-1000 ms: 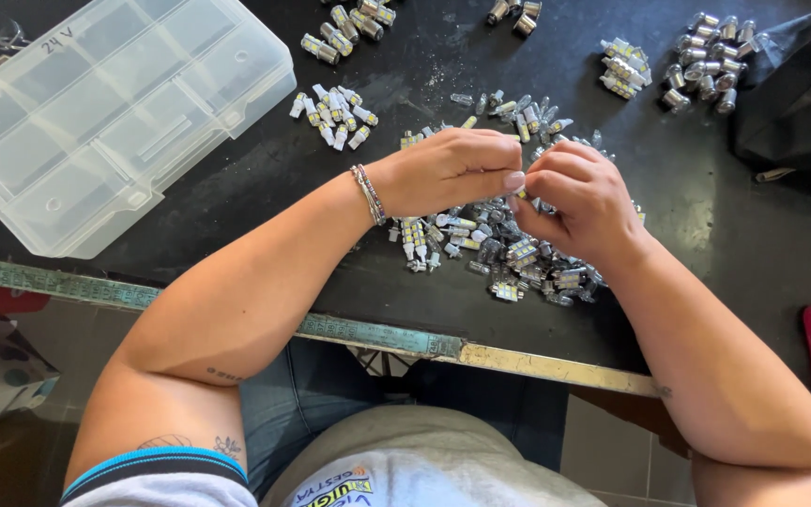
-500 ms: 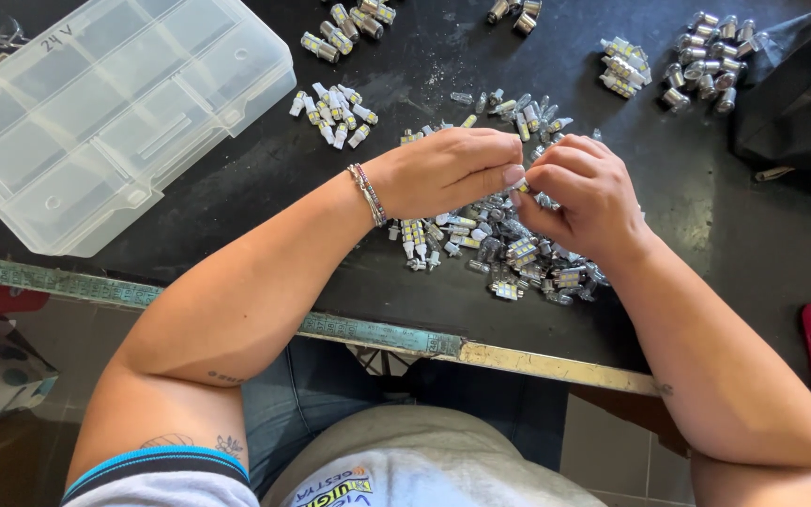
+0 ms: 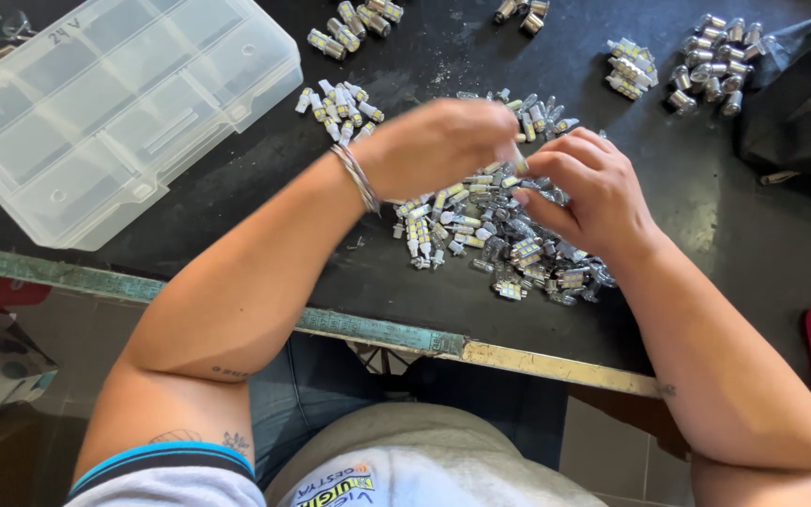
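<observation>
Small bulbs (image 3: 495, 235), white and metallic, lie in a loose heap near the front edge of the black worktop (image 3: 237, 188), directly beneath both hands. Left hand (image 3: 438, 145), wearing a wrist bracelet (image 3: 359, 176), hovers over the heap's far side with fingers curled together; its fingertips are blurred, and what they pinch, if anything, cannot be told. Right hand (image 3: 589, 192) rests on the heap's right part, fingers bent inward and nearly closed around what appears to be one bulb, though the grip is partly hidden.

Risk, as a judgement: the heap lies close to the front edge (image 3: 405, 333), so a sweep of either forearm could push bulbs off the worktop; mixing with the neighbouring sorted groups is also possible, since one group (image 3: 335, 101) lies just beside the heap.

Count: one large heap, its bulbs too many and too overlapped to number; five smaller groups toward the rear edge, at left-centre, rear-centre (image 3: 354, 21), rear (image 3: 521, 11) and two at right rear (image 3: 631, 68) (image 3: 715, 61). One clear compartment box (image 3: 114, 103), lid closed, occupies the left rear corner. One black bag (image 3: 804, 103) lies at the right edge.
</observation>
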